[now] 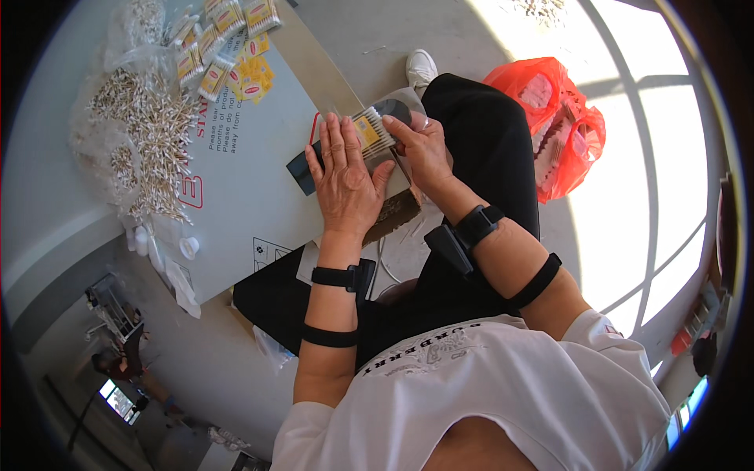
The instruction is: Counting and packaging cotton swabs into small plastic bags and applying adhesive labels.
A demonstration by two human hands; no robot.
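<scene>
Pale worktop (pixel 263 188); at its right edge is the swab pack (pixel 367 132), left hand (pixel 345 184) laid flat against it, right hand (pixel 424 149) pinching its end. Probably light, slippery, crushable: best held gently by the ends.

Red/blk txt (pixel 225 129) on bench (pixel 267 180), L of L grip (pixel 343 180); yellow pk labels (pixel 214 78) beyond; blk lettering (pixel 424 348) on shirt (pixel 518 400) behind.

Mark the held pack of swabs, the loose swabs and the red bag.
Pack of swabs (pixel 367 133), head view: its yellow label.
Loose swabs (pixel 159 132), head view: middle of the pile.
Red bag (pixel 510 77), head view: its upper wall.
</scene>
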